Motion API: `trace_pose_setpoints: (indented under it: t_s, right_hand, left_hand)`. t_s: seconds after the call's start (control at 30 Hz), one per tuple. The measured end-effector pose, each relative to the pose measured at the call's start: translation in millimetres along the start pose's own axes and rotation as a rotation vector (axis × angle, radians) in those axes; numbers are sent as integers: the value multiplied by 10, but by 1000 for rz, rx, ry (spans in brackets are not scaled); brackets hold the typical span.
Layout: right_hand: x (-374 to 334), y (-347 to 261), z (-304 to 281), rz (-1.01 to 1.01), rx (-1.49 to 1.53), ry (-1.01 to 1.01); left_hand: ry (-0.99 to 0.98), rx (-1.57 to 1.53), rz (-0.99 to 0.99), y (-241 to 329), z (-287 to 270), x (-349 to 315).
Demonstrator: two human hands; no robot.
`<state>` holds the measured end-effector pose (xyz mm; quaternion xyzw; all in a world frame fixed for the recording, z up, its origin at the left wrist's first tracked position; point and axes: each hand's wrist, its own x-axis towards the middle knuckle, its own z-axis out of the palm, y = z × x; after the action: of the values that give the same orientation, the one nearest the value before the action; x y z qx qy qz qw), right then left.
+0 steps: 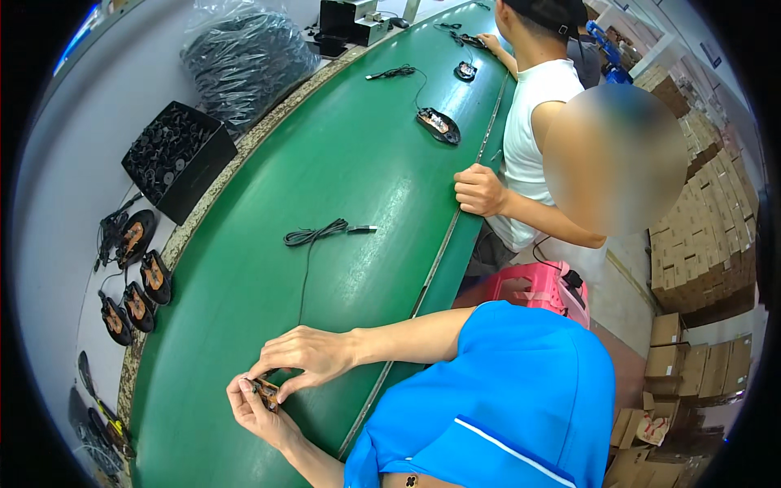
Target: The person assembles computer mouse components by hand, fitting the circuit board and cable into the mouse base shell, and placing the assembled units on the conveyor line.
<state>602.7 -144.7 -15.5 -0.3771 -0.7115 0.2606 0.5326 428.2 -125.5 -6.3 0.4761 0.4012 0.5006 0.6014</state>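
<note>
A small orange-brown mouse circuit board (267, 394) with dark parts is held up between my two hands over the green belt. My left hand (259, 415) grips it from below, its thumb along one side. From above, my right hand (305, 356) bends over the board, with thumb and fingers closed at its upper end and right edge. The fingers partly cover it, so whether a mouse shell lies under it is hidden. A thin black cable (306, 281) runs from my right hand up the belt to a tied coil (316, 234) with a USB plug.
Along the left ledge lie several opened mice (156, 276), a black box of small black parts (175, 154) and a yellow-handled tool (114, 419). A clear bag (244, 61) stands beyond. Farther up the belt are more opened mice (439, 126). A co-worker's hand (480, 191) rests on the belt's right edge.
</note>
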Motion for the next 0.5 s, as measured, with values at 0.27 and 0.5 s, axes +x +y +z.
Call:
trace_pose_setpoints:
  t_s: [0.27,0.5]
  right_hand:
    - [183,-54,363,-94,26,-22]
    - [77,-350,422,86,21,-124]
  left_hand:
    - [104,159,40,237,-320,-92]
    - [77,-65,-2,195,-449,-238]
